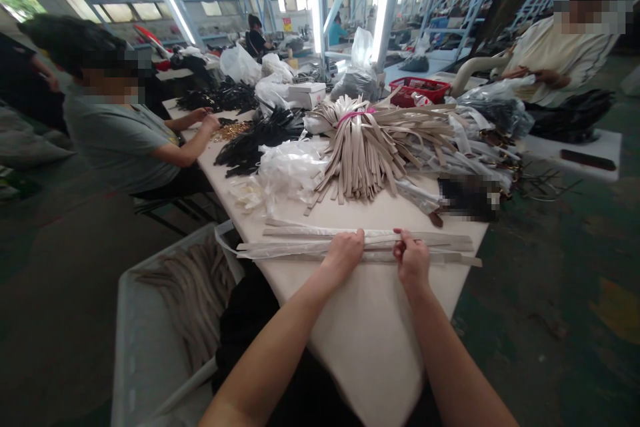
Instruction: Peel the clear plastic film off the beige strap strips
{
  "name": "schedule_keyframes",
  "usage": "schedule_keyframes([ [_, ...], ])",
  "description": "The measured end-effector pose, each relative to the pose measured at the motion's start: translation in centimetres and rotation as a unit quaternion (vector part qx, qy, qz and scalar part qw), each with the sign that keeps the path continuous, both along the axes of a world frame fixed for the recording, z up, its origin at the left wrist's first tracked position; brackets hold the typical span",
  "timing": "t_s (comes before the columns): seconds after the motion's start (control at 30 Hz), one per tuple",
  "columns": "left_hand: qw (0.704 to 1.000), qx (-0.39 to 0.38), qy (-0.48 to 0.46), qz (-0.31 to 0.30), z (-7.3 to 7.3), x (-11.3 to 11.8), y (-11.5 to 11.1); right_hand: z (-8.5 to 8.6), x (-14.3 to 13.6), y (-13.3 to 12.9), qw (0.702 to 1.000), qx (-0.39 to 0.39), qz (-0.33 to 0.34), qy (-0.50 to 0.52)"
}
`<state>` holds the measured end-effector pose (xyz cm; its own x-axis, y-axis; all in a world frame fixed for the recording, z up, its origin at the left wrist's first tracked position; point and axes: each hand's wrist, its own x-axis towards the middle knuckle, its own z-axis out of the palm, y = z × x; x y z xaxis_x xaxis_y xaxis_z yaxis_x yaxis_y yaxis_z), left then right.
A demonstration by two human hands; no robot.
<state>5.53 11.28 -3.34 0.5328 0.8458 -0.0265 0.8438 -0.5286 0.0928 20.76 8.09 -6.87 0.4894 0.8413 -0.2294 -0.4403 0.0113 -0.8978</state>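
Factory benches stretch behind; on the white table (370,340) my left hand (344,255) and right hand (412,260) pinch shut on a beige strap (300,248), flattening it crosswise near the strap bundle (367,150).

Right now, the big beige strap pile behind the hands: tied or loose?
Tied. A pink band wraps the beige strap pile near its top, and the straps fan out below it across the table.
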Motion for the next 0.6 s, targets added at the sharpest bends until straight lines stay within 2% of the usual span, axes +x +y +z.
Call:
schedule_keyframes([
  [0.03,1.000,0.006,-0.003,-0.006,0.0,0.1,0.0,0.0,-0.1,0.0,1.000,-0.002,0.012,-0.008],
  [0.13,0.999,0.024,-0.013,-0.019,0.0,0.4,0.1,-0.1,-0.5,0.0,0.994,0.001,0.100,-0.033],
  [0.17,0.999,0.028,-0.011,-0.019,0.0,0.5,0.2,-0.2,-0.5,0.0,0.995,0.005,0.094,-0.031],
  [0.27,0.999,0.035,0.007,-0.012,-0.1,0.7,0.4,-0.4,-0.1,0.2,0.999,0.013,-0.046,-0.008],
  [0.3,0.999,0.036,0.010,-0.012,-0.1,0.8,0.4,-0.6,0.1,0.2,0.997,0.009,-0.074,-0.009],
  [0.33,0.999,0.038,0.009,-0.015,-0.1,0.9,0.5,-0.7,0.2,0.2,0.998,0.002,-0.068,-0.017],
  [0.43,0.999,0.043,0.000,-0.029,-0.3,1.3,0.5,-1.0,0.2,0.1,0.997,-0.019,0.056,-0.044],
  [0.47,0.999,0.042,-0.001,-0.032,-0.4,1.4,0.5,-1.0,0.3,0.1,0.997,-0.017,0.063,-0.045],
  [0.6,0.999,0.038,0.008,-0.037,-0.6,1.7,0.5,-1.1,1.2,0.1,0.995,-0.001,-0.083,-0.061],
])
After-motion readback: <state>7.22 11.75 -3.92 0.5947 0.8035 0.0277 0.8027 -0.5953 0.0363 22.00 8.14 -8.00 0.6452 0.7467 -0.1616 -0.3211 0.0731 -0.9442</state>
